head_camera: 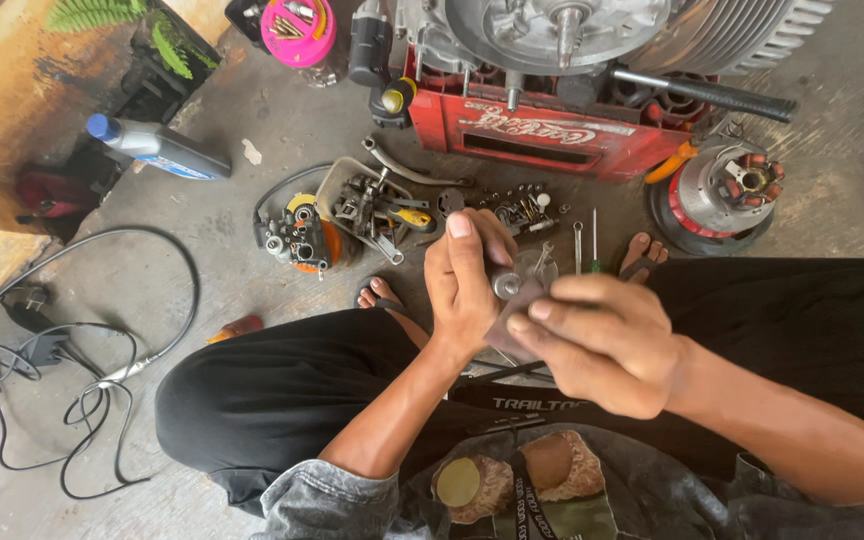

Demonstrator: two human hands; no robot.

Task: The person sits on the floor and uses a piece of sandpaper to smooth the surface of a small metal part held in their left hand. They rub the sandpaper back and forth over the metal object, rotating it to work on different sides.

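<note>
1. Left hand (464,285) is wrapped around a small round metal engine part (508,284), held above the knees.
2. Right hand (602,340) pinches a greyish scrap of abrasive paper (508,325) right against that part.
3. On the concrete floor (252,200) just ahead: a tray of loose parts (372,205), a red plastic crate (552,135) carrying an engine (552,35), and a stator (732,185) beside the crate.
</note>
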